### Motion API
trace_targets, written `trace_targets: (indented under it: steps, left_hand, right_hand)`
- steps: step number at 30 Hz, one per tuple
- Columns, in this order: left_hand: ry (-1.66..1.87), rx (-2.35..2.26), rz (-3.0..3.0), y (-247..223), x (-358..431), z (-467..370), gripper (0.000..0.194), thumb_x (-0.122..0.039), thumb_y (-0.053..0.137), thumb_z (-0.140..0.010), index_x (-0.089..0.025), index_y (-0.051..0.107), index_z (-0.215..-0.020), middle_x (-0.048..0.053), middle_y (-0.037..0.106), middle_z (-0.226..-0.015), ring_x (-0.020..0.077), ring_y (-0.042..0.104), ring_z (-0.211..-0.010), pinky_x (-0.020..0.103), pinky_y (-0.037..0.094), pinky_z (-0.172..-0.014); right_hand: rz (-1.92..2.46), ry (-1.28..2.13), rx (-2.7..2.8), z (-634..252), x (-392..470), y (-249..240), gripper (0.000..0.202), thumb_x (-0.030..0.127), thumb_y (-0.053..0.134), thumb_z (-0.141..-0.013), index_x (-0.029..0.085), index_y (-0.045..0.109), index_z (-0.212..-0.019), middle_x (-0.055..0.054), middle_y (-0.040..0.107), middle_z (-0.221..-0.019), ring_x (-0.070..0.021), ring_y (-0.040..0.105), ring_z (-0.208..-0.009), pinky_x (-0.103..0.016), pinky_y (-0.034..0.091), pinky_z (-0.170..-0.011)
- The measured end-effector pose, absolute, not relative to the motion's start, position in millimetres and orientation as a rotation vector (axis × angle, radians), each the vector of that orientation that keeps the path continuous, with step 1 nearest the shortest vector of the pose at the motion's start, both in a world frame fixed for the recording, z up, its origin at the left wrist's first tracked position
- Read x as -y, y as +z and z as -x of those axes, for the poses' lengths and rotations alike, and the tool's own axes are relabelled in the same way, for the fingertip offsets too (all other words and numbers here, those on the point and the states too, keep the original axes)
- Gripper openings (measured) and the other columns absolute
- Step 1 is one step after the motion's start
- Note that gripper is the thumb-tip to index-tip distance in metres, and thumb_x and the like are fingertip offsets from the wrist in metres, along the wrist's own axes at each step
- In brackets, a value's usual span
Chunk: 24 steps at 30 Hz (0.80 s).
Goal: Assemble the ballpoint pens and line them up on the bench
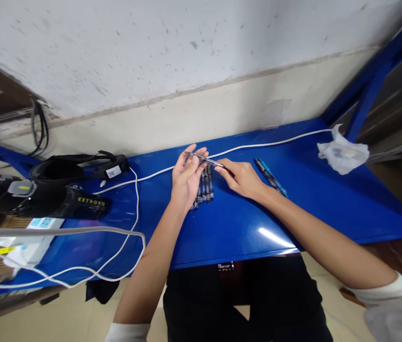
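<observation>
Between my two hands, above the blue table (222, 228), is a slim dark pen (208, 160) tilted down to the right. My left hand (187, 178) is turned palm up, its thumb pressing the pen's left part against the fingers. Thumb and fingers of my right hand (240, 176) pinch the pen's right end. Just below, several clear-barrelled pens with dark parts (206, 185) lie side by side, partly hidden by my left hand. Right of my right hand, blue and dark pens (271, 176) lie together on the table.
A black bottle (58, 202), a black strapped device (111, 167) and a white power strip (35, 242) are on the left. A white cable (137, 204) loops over the left side and runs along the back. Crumpled white plastic (343, 152) lies at the back right, near the blue frame (366, 95).
</observation>
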State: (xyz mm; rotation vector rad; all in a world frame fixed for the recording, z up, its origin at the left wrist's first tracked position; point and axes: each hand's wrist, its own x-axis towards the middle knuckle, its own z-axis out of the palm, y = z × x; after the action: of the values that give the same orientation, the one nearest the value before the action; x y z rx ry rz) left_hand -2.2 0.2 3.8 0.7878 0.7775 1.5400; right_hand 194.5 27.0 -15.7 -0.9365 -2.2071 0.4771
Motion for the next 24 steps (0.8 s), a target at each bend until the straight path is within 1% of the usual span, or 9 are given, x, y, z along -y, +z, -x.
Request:
trace_targets:
  steps: [3, 6, 9, 12, 14, 16, 18, 20, 24]
  left_hand:
    - [1.568, -0.854, -0.753, 1.0, -1.4, 2.6, 0.024, -0.03, 0.085, -0.089, -0.022, 0.076, -0.109, 0.007, 0.079, -0.117, 0.0218, 0.072, -0.119, 0.034, 0.052, -0.108]
    - [1.566, -0.796, -0.762, 2.2, -1.5, 3.9, 0.034, -0.023, 0.087, -0.086, -0.023, 0.075, -0.118, 0.007, 0.078, -0.125, 0.0218, 0.071, -0.122, 0.034, 0.051, -0.111]
    - [1.556, -0.754, -0.765, 4.0, -1.2, 3.7, 0.039, -0.025, 0.088, -0.086, -0.024, 0.074, -0.123, 0.008, 0.076, -0.131, 0.0228, 0.069, -0.127, 0.035, 0.05, -0.112]
    - [1.563, -0.84, -0.734, 1.4, -2.0, 2.6, 0.027, -0.03, 0.087, -0.088, -0.022, 0.077, -0.111, 0.006, 0.078, -0.113, 0.0188, 0.073, -0.111, 0.031, 0.053, -0.101]
    - [1.578, -0.873, -0.716, -0.8, -2.8, 2.8, 0.021, -0.028, 0.088, -0.087, -0.02, 0.077, -0.103, 0.005, 0.078, -0.106, 0.0164, 0.073, -0.103, 0.029, 0.053, -0.096]
    - [1.584, -0.857, -0.718, -1.0, -2.9, 3.7, 0.022, -0.023, 0.088, -0.085, -0.02, 0.077, -0.104, 0.006, 0.079, -0.111, 0.0167, 0.073, -0.104, 0.028, 0.052, -0.096]
    - [1.577, -0.83, -0.736, 0.7, -2.4, 4.5, 0.03, -0.02, 0.087, -0.084, -0.022, 0.077, -0.112, 0.007, 0.078, -0.121, 0.0188, 0.072, -0.112, 0.03, 0.052, -0.099]
    - [1.57, -0.818, -0.743, 2.7, -1.7, 4.5, 0.034, -0.021, 0.086, -0.085, -0.023, 0.076, -0.117, 0.008, 0.077, -0.126, 0.0205, 0.071, -0.117, 0.031, 0.052, -0.1]
    - [1.568, -0.866, -0.708, 2.0, -1.8, 3.5, 0.019, -0.029, 0.085, -0.089, -0.02, 0.077, -0.105, 0.007, 0.078, -0.115, 0.0192, 0.073, -0.11, 0.031, 0.052, -0.097]
  right_hand:
    - [0.929, 0.481, 2.216, -194.9, -27.1, -15.6, 0.04, 0.046, 0.04, -0.116, 0.018, 0.069, -0.117, -0.005, 0.074, -0.088, -0.0181, 0.064, -0.069, -0.028, 0.041, -0.068]
    - [0.939, 0.474, 2.212, -195.2, -26.8, -15.6, 0.04, 0.046, 0.04, -0.116, 0.019, 0.069, -0.118, -0.005, 0.075, -0.087, -0.0181, 0.064, -0.069, -0.028, 0.04, -0.068]
    - [0.943, 0.467, 2.206, -195.0, -26.7, -15.7, 0.041, 0.046, 0.04, -0.116, 0.019, 0.07, -0.118, -0.005, 0.075, -0.087, -0.0181, 0.063, -0.068, -0.029, 0.04, -0.068]
    - [0.932, 0.486, 2.213, -194.6, -26.8, -16.0, 0.04, 0.046, 0.04, -0.116, 0.019, 0.07, -0.119, -0.006, 0.075, -0.089, -0.0186, 0.064, -0.07, -0.029, 0.041, -0.069]
    - [0.929, 0.494, 2.214, -194.4, -27.1, -16.4, 0.04, 0.046, 0.04, -0.116, 0.019, 0.07, -0.118, -0.006, 0.075, -0.09, -0.0186, 0.064, -0.07, -0.029, 0.041, -0.069]
    - [0.937, 0.49, 2.213, -194.4, -27.4, -16.8, 0.04, 0.046, 0.041, -0.116, 0.019, 0.07, -0.118, -0.006, 0.075, -0.088, -0.0184, 0.063, -0.068, -0.029, 0.041, -0.069]
    - [0.944, 0.484, 2.21, -194.5, -27.7, -17.1, 0.04, 0.046, 0.041, -0.116, 0.019, 0.07, -0.117, -0.005, 0.074, -0.086, -0.0179, 0.062, -0.066, -0.029, 0.04, -0.068]
    - [0.949, 0.481, 2.209, -194.7, -27.9, -17.4, 0.04, 0.046, 0.041, -0.116, 0.019, 0.07, -0.117, -0.005, 0.074, -0.085, -0.0176, 0.062, -0.065, -0.029, 0.04, -0.067]
    - [0.943, 0.462, 2.215, -194.8, -27.9, -17.7, 0.039, 0.046, 0.041, -0.116, 0.019, 0.07, -0.118, -0.005, 0.075, -0.087, -0.0178, 0.063, -0.067, -0.029, 0.04, -0.068]
